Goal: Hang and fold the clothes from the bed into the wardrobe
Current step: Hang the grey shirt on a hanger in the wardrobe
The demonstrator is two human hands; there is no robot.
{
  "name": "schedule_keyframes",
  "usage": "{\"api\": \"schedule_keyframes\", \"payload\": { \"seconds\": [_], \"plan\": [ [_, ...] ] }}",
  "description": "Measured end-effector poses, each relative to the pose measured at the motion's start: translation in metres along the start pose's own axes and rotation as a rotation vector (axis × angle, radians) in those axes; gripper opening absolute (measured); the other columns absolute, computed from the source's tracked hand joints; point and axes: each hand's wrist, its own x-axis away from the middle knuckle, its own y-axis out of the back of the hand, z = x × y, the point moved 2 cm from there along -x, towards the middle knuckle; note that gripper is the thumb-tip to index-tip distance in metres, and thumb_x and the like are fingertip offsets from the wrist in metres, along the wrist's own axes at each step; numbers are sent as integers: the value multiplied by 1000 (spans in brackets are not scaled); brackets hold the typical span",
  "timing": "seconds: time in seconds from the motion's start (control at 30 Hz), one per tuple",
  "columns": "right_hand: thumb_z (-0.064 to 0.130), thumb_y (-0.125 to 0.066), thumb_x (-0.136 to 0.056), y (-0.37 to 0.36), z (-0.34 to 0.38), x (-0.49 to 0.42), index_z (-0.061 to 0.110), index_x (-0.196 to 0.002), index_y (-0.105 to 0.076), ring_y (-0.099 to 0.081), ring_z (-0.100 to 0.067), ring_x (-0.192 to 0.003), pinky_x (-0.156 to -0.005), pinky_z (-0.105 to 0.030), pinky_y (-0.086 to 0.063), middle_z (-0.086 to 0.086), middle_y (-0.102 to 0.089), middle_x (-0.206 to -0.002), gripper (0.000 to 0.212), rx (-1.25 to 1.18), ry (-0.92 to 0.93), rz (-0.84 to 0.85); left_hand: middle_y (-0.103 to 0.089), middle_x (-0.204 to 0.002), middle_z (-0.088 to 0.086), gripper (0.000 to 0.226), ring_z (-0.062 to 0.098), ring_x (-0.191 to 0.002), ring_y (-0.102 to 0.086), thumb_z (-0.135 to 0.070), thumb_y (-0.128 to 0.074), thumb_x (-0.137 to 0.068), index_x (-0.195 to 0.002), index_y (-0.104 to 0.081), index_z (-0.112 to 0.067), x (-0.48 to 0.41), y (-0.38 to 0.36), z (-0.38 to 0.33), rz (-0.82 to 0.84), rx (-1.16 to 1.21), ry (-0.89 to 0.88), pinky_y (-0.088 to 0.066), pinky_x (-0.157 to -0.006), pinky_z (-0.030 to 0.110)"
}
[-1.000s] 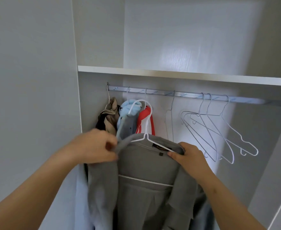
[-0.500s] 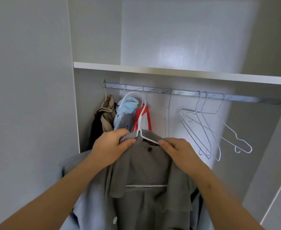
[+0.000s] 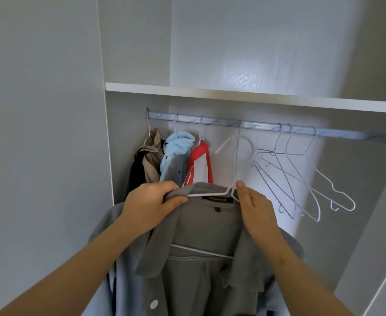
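Observation:
A grey collared shirt (image 3: 208,226) sits on a white wire hanger (image 3: 235,156) held up in front of the wardrobe rail (image 3: 262,126). The hanger's hook rises just below the rail, apart from it. My left hand (image 3: 151,206) pinches the shirt's left collar and shoulder. My right hand (image 3: 253,208) grips the hanger's neck and the right side of the collar. A pale blue garment with a white button (image 3: 153,304) drapes over my left forearm.
Three garments hang at the rail's left end: a tan and black one (image 3: 148,156), a light blue one (image 3: 176,149), a red and white one (image 3: 200,165). Several empty wire hangers (image 3: 301,179) hang to the right. A white shelf (image 3: 256,96) runs above the rail.
The hanger with the grey shirt has shifted right, its hook now past the red garment and closer to the rail. Both hands kept their hold on the collar.

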Motion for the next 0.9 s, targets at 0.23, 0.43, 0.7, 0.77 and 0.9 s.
{"api": "schedule_keyframes", "payload": {
  "seconds": [0.23,0.43,0.7,0.77,0.9],
  "plan": [
    [43,-32,-97,24,-35,5,18,-50,-36,-39,-11,-51,-54,-25,-28,1,-41,-50,54,211,-135,-116,-45,-52,-12,26,3,-51,-45,-38,-67,-80,-63,-48,-38,-1,6,11,-83,74,151,-30,-48,11],
    [39,-37,-98,23,-36,8,21,-48,-31,-35,-8,-48,-52,-22,-24,5,-36,-47,54,207,-96,-110,-39,-46,-9,38,-1,-58,-50,-39,-64,-82,-55,-38,-36,-8,-10,-9,-18,94,54,-35,-51,11],
    [33,-40,-97,52,-44,12,17,-64,-48,-52,-23,-71,-77,-36,-41,1,-52,-64,37,243,-5,-157,-46,-46,-10,29,3,-52,-49,-36,-69,-79,-57,-50,-32,-9,-29,-18,-39,192,82,-36,-47,13],
    [39,-40,-95,46,-33,15,28,-72,-51,-53,-13,-72,-71,-29,-41,9,-54,-67,28,121,110,-2,-54,-54,-3,26,10,-53,-51,-43,-66,-78,-66,-62,-20,-10,-40,-28,16,195,83,-42,-51,23],
    [55,-42,-86,46,-32,13,30,-61,-47,-48,-1,-57,-56,-20,-36,14,-51,-54,36,186,95,200,-58,-60,-2,28,9,-55,-52,-48,-63,-77,-71,-63,-21,-12,-59,-44,94,226,80,-44,-55,24]
  ]
}}
